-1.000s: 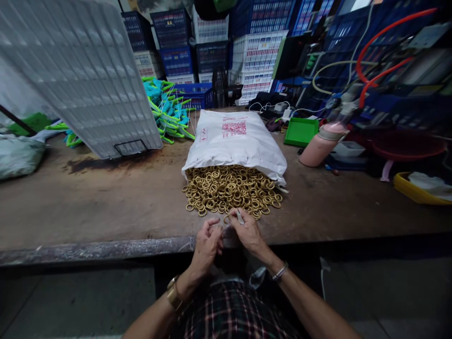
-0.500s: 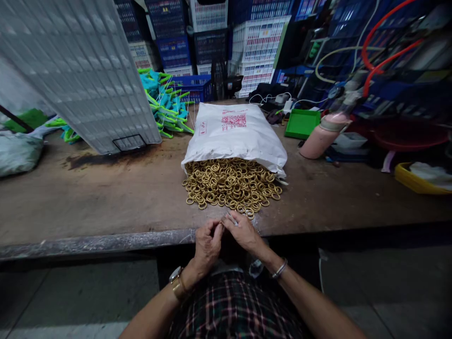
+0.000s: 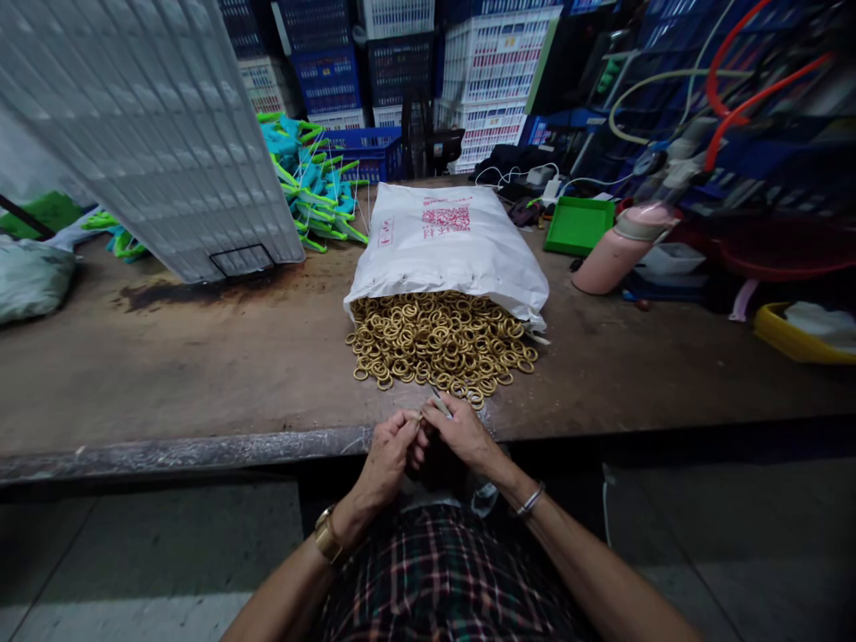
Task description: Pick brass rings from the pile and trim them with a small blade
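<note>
My left hand is closed in a pinch at the table's front edge, its thumb and forefinger on something too small to make out. My right hand meets it at the fingertips. It is closed round a thin, pointed grey tool, whose tip sticks out toward the pile; most of it is hidden by the fingers. Just beyond both hands, a heap of gold-coloured rings spills from the mouth of a white sack with red print.
A ribbed translucent panel leans at left, beside green and turquoise hangers. On the right are a green tray, a pink bottle and a yellow basket. Stacked crates stand behind the wooden table.
My left hand's fingers have shifted and loosened at the lower side, while the pinch stays by my right fingertips. The tool has turned a little in my right hand. The camera view has shifted slightly.
</note>
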Available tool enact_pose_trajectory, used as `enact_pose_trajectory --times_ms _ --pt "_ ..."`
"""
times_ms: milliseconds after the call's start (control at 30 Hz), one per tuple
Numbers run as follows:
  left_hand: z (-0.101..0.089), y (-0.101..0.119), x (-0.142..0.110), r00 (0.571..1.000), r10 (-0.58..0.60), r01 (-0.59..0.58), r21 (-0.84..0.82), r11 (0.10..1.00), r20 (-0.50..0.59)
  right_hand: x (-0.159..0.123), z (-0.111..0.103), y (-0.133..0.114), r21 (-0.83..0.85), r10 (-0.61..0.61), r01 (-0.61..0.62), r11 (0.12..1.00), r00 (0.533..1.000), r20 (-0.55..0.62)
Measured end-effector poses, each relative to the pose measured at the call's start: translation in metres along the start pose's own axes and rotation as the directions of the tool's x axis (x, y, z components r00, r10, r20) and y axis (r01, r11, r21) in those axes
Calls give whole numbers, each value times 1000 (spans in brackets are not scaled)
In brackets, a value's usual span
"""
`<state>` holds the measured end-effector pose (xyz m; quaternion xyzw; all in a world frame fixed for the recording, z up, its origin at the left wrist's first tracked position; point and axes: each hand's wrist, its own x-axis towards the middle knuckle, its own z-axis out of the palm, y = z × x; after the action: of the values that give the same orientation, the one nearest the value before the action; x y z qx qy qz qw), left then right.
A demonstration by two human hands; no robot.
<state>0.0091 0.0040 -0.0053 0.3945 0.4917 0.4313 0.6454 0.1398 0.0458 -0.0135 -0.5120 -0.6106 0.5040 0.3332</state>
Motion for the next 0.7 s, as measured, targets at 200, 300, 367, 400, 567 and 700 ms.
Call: enact_pose_trajectory --times_ms 200,300,367,400,567,700 --pt "0 -3 0 1000 7 -9 -86 996 -23 -5 -1 3 -336 -135 129 933 991 5" --pt "-1 -5 0 999 23 -24 -36 999 -43 -10 0 5 -495 -197 234 837 972 127" --pt "-2 -5 0 998 34 -34 1 999 -49 -12 0 6 -556 -194 252 792 967 162" --pt "-3 -5 0 998 40 -39 21 999 -49 -12 0 6 -578 -190 256 775 966 173" --pt "-4 -5 -1 996 67 -62 97 993 -56 -11 -1 3 -636 -168 272 722 961 220" --pt "-1 -4 -3 992 87 -77 106 991 -95 -12 -1 2 -675 -139 276 685 958 251"
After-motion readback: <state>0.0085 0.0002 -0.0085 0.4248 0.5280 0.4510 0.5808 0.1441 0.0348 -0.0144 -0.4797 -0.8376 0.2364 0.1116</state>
